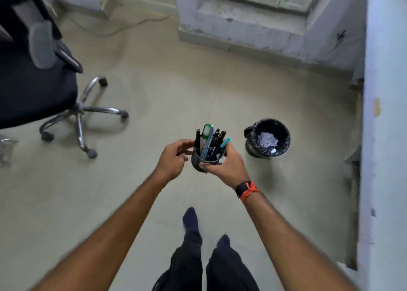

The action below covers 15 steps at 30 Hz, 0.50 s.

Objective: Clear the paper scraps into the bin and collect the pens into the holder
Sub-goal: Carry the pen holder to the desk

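Pens point(211, 142) in holder point(196, 161) between left hand point(172, 158), right hand point(227, 165)

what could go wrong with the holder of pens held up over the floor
The pens stand well above the rim of the holder, so a tilt could spill them onto the floor. The teal pen leans outward over the right hand and may slip out. The bin stands on the floor nearby, easy to kick.

Beige tile floor point(154, 81), blk office chair point(33, 88) left, white wall point(385, 92) right.
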### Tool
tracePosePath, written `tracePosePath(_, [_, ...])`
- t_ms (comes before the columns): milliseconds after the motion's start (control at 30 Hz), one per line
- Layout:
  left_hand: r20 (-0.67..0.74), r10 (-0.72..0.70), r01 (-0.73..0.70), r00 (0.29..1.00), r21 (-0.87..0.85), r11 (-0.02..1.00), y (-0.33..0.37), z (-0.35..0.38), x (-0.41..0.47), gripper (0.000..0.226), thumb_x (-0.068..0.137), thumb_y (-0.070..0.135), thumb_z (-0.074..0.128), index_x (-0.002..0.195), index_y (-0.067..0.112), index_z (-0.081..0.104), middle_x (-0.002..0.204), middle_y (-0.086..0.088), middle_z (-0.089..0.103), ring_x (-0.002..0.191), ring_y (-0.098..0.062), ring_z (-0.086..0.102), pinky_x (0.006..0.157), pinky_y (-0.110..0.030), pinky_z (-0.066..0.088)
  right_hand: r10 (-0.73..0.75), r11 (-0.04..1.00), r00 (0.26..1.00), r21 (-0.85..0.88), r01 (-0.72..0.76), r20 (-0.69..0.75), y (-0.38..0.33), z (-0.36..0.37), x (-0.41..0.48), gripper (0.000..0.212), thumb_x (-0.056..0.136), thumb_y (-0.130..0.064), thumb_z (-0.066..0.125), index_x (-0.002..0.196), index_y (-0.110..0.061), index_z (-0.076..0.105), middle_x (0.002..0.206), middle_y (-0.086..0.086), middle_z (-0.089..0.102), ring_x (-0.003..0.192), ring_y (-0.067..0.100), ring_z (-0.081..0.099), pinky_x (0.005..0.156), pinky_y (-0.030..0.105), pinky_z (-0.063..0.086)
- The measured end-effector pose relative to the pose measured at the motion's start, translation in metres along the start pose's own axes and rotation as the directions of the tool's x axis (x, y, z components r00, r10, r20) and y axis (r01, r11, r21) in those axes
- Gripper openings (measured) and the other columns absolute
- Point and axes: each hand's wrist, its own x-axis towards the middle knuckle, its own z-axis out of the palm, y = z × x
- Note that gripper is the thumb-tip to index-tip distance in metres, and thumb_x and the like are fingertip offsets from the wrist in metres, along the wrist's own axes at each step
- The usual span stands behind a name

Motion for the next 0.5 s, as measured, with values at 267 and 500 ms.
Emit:
tracePosePath(267, [0.110,0.192,-0.207,0.975,0.145,0.967,0.118,-0.021,-0.055,0.045,0.090,-0.016,0.035,0.117,0.008,0.062,0.111,0.001,0.067,0.089,-0.011,0.066,0.070,-0.018,0.048,-0.060,0.995,0.991,0.067,0.068,-0.119,-0.096,-0.070,-0.063,0.063,0.060,-0.035,0.089,0.112,-0.035,0.052,0.103,-0.020,0.066,0.097,-0.005,0.061,0.083,0.018,0.050])
tracePosePath(500, [0.260,0.330,-0.388,0.908,0.220,0.895,0.192,0.050,-0.032,0.054,0.084,-0.019,0.036,0.117,0.011,0.067,0.108,0.001,0.069,0.082,0.008,0.060,0.070,-0.002,0.042,-0.023,0.987,0.963,0.149,0.065,-0.268,-0.083,-0.160,-0.064,0.069,0.058,-0.039,0.089,0.117,-0.028,0.056,0.107,-0.013,0.070,0.100,0.003,0.066,0.092,0.033,0.056])
